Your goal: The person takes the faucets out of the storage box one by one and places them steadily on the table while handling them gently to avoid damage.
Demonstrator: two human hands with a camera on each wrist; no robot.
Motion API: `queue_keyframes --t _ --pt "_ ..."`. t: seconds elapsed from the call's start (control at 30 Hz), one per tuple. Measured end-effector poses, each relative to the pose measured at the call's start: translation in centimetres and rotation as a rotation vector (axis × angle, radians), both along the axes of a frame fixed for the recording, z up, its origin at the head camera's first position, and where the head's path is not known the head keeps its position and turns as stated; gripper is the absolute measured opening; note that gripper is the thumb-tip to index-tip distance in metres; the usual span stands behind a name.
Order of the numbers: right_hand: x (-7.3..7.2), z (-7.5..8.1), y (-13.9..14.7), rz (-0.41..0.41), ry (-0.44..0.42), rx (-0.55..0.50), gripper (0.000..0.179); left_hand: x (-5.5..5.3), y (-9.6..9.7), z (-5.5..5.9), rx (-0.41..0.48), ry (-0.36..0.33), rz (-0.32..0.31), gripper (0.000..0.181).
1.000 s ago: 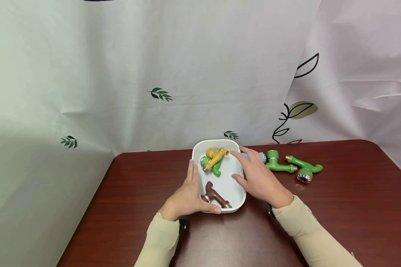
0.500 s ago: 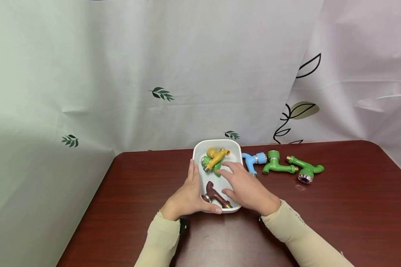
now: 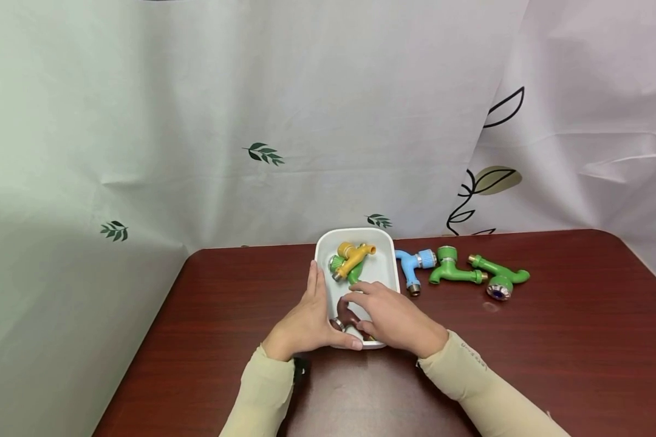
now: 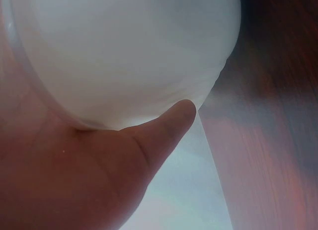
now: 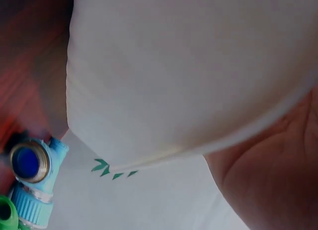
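Note:
A white tray [image 3: 396, 285] stands near the table's back edge. My left hand [image 3: 306, 325] spans its near left corner, fingers straight along the left wall and thumb along the near wall. In the left wrist view the thumb [image 4: 169, 123] lies against the pale wall. A brown tap [image 3: 347, 314] lies in the tray's near end. My right hand [image 3: 390, 318] reaches over the near right wall, with fingertips at the tap's spout and thumb by its threaded end, a gap between them. The hand hides part of the tap. A yellow tap [image 3: 354, 261] lies across a green tap [image 3: 355, 276] at the tray's far end.
Right of the tray lie a blue tap [image 3: 410, 267], a green tap [image 3: 451, 270] and another green tap [image 3: 500, 279] with a chrome-capped knob. The dark red-brown table [image 3: 229, 303] meets a pale leaf-printed cloth [image 3: 208, 152] behind it.
My right hand has moved from the tray's right rim into the tray, then nearer me to the brown tap. The blue tap now shows in full. My left hand stays put.

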State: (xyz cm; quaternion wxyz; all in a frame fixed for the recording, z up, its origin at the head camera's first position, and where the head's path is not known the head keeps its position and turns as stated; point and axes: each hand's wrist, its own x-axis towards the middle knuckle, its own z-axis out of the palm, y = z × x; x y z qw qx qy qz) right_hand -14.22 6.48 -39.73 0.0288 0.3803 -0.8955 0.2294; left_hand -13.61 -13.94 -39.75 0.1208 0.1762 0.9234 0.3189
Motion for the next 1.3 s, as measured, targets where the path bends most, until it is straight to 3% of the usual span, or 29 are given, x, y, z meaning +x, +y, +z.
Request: queue_keyframes --t 0.67,1.3 --pt "-0.06 -0.47 -0.25 0.029 -0.097 0.046 0.042 -0.01 0.04 -0.01 0.001 0.009 -0.003 0.152" --pt "-0.69 -0.76 -0.46 0.101 -0.139 0.079 0.039 0.0 0.04 0.01 -0.012 -0.002 0.004 0.153"
